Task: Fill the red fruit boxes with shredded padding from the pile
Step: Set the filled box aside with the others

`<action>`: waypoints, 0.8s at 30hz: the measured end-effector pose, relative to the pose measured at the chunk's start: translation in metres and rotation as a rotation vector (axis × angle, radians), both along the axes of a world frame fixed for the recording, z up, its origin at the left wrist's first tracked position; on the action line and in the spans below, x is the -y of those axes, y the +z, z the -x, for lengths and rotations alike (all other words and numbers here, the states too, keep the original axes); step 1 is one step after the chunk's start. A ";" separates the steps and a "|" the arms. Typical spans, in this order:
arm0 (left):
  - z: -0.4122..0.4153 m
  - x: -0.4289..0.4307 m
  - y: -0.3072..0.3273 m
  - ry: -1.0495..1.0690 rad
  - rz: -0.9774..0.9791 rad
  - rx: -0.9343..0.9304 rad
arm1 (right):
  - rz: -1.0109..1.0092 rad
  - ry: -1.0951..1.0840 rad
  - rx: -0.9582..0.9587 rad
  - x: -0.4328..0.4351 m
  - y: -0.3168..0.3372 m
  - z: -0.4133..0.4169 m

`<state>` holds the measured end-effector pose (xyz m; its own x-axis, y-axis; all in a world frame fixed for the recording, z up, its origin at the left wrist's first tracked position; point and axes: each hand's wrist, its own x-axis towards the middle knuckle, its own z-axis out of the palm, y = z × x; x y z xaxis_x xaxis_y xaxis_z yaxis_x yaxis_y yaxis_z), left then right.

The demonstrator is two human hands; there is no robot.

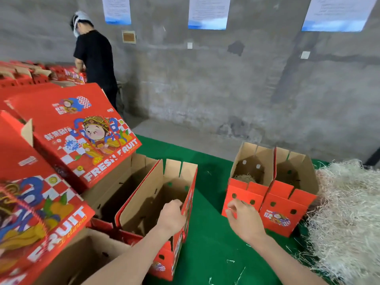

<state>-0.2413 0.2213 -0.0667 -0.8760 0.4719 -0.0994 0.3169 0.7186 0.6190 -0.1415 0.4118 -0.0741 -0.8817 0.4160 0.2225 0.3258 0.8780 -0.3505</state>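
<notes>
Head view, left hand (172,214): fingers (177,203) hook over the rim of the open red cardboard fruit box (190,202), gripping it.
Right hand (244,219): loosely curled, seemingly empty; blur hides the tips.
Padding: pale shredded padding pile (349,212) lies far right.
Risk: pulling the rim could tip the empty box.
Room: green cloth (207,233) lies open between boxes; printed red lids (82,136) crowd the left.

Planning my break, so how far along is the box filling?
Done: one right-side box has a tuft of padding inside. In hand: the left hand grips the rim of an empty box; the right hand holds nothing. Left: that box, the open box behind it, and a large pile remains.
</notes>
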 end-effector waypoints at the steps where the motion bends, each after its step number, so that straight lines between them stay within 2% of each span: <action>1: -0.008 0.000 0.002 -0.009 0.004 -0.019 | 0.015 0.001 -0.004 -0.002 0.002 -0.014; 4: -0.050 0.010 0.008 -0.151 0.073 -0.098 | 0.069 -0.044 -0.068 -0.014 0.009 -0.062; 6: -0.088 0.023 0.012 -0.290 0.205 -0.178 | 0.126 -0.113 -0.148 -0.024 0.014 -0.096; 8: -0.130 0.039 0.017 -0.442 0.366 -0.216 | 0.279 -0.198 -0.171 -0.031 0.020 -0.128; 11: -0.186 0.066 0.025 -0.686 0.484 -0.179 | 0.576 -0.355 0.000 -0.028 0.023 -0.179; 14: -0.212 0.089 0.031 -0.873 0.430 -0.055 | 0.437 -0.307 0.356 -0.014 0.013 -0.227; 16: -0.215 0.093 0.027 -0.960 0.342 0.032 | 0.364 -0.223 0.437 -0.002 0.008 -0.248; 18: -0.211 0.084 0.018 -0.856 0.151 0.082 | 0.306 -0.179 0.449 0.007 0.006 -0.257; 19: -0.205 0.076 0.011 -0.760 0.048 -0.037 | 0.268 -0.163 0.465 0.013 0.006 -0.259; 20: -0.197 0.067 0.005 -0.661 0.000 -0.239 | 0.233 -0.160 0.476 0.018 0.006 -0.260; 21: -0.190 0.058 0.002 -0.570 0.027 -0.415 | 0.205 -0.169 0.479 0.022 0.007 -0.262; 22: -0.184 0.049 0.000 -0.499 0.118 -0.504 | 0.190 -0.176 0.481 0.026 0.007 -0.264; 24: -0.174 0.037 -0.001 -0.426 0.347 -0.411 | 0.195 -0.167 0.503 0.037 0.012 -0.272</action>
<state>-0.0673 0.1844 -0.0672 -0.6196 0.7849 -0.0063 0.7761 0.6138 0.1445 0.1302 0.3752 -0.0624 -0.7780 0.5503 -0.3031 0.6237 0.7347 -0.2670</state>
